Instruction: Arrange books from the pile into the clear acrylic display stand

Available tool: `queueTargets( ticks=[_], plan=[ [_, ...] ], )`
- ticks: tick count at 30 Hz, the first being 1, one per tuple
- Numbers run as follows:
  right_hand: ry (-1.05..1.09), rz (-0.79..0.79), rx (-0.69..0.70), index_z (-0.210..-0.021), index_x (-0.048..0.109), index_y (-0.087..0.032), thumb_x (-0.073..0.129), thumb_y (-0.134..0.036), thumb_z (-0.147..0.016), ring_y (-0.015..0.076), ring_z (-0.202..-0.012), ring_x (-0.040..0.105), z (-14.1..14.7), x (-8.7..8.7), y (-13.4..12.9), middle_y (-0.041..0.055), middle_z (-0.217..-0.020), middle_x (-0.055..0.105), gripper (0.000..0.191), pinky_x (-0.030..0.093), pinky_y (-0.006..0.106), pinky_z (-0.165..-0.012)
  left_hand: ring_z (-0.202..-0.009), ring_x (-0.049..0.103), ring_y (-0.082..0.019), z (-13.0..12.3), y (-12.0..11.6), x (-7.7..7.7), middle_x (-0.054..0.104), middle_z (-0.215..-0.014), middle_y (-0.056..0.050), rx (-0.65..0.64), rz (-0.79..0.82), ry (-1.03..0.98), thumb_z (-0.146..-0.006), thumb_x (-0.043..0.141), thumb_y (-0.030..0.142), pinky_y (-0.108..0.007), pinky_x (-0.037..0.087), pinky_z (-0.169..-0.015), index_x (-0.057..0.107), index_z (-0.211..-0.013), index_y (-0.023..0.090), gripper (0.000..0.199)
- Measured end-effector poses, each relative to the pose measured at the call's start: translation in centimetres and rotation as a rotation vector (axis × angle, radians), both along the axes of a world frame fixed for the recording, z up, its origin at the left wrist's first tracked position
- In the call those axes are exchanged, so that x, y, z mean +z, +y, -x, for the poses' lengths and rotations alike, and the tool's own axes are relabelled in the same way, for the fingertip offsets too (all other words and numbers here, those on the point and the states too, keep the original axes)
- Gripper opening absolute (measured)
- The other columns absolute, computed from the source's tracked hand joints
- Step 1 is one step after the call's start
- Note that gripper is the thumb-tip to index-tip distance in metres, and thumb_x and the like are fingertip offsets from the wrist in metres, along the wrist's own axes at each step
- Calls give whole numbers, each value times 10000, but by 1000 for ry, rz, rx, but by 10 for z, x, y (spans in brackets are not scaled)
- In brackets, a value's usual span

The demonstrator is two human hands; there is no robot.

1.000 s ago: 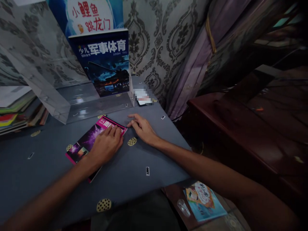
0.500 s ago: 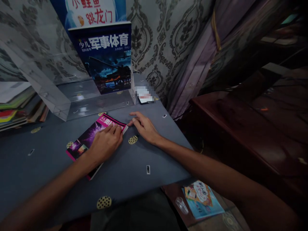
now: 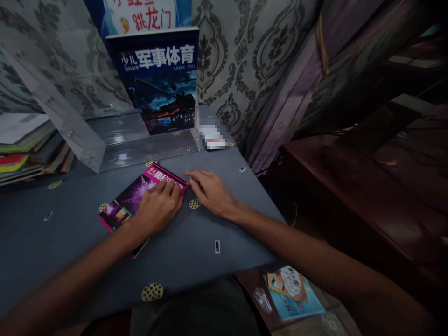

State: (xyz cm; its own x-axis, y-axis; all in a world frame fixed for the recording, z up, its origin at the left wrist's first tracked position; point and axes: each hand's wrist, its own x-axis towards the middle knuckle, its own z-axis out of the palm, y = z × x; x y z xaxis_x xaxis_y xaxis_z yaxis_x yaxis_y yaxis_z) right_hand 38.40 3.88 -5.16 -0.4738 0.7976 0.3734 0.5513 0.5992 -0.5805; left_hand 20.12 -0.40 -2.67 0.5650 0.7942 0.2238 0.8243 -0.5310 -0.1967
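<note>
A pink and purple paperback book (image 3: 135, 193) with a dark cover lies at an angle on the table. My left hand (image 3: 159, 205) rests on the right half of its cover, fingers bent and pressed down over part of the title, gripping nothing. At the book's upper right corner is my right hand (image 3: 212, 193). Its index finger is stretched out, the thumb is apart from it, and the fingertips are at the corner; whether they touch it is hard to tell. The left hand and forearm hide the book's lower right part.
Behind stands a clear acrylic rack (image 3: 154, 151) holding a blue military book (image 3: 168, 93) and a taller blue book (image 3: 150, 21). A paper stack (image 3: 28, 144) lies left, a partly blurred phone-like item (image 3: 213, 137) right. Picture books (image 3: 294, 294) lie below the table edge.
The right hand has shifted slightly, its fingers now closer to the book's corner. The left hand stays on the cover. The whole view has shifted a little.
</note>
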Motion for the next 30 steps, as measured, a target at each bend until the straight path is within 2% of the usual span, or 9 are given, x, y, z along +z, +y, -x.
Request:
queueTargets(
  ticks=[4,8,10,14,17,23,27,30],
  plan=[
    [-113,-18,-7,-1186,626,-169,382,-198,-1018,231,-937,656,0,3,-10,106,-1020,721,297,492,384,-888,-1049,688,-312,10,1,1,722,-1115,-186,-18,38,-41,-1018,442,329,-443,594,-846,663,-1059,102,320],
    [-173,43,16,-1194,600,-142,332,-199,-1037,237,-949,653,1,3,-18,132,-1029,699,316,516,374,-858,-1233,612,-288,32,-1,-4,676,-1300,-137,31,66,-136,-1018,469,368,-465,510,-1030,620,-1266,154,361],
    [-201,47,47,-1248,570,-138,330,-199,-1036,251,-999,643,4,4,-17,142,-1070,695,326,514,395,-885,-1292,571,-299,42,-5,-8,644,-1360,-132,71,64,-139,-1012,483,375,-484,483,-1063,600,-1312,161,387],
    [-280,31,93,-1315,538,-154,344,-231,-1036,282,-1130,602,17,8,-6,160,-1208,667,348,470,461,-970,-1279,580,-320,52,-11,-11,636,-1368,-146,151,52,-120,-1002,501,380,-502,488,-1048,602,-1314,158,396],
    [-303,32,105,-1331,540,-156,361,-233,-1034,278,-1171,585,29,10,8,168,-1247,649,355,444,468,-1002,-1274,583,-329,56,-8,-11,645,-1350,-161,203,42,-119,-1003,493,361,-506,483,-1049,616,-1294,141,385],
    [-249,-34,170,-1320,559,-176,375,-233,-1038,251,-1216,559,47,0,35,141,-1275,651,341,414,465,-1041,-1291,561,-375,64,0,-11,622,-1364,-205,283,35,-112,-1009,463,341,-547,475,-1043,609,-1308,97,412],
    [-245,-54,202,-1384,515,-155,372,-238,-1036,260,-1280,522,49,-4,42,146,-1343,627,385,391,466,-1067,-1355,498,-371,76,-2,-7,574,-1429,-189,251,129,-133,-1018,438,398,-562,435,-1085,562,-1376,116,473],
    [-258,-53,231,-1421,488,-157,368,-247,-1031,269,-1322,490,49,-5,48,145,-1394,598,418,366,487,-1090,-1414,438,-325,93,-10,3,519,-1499,-137,124,273,-153,-1008,425,518,-529,389,-1139,532,-1415,175,544]
  ],
)
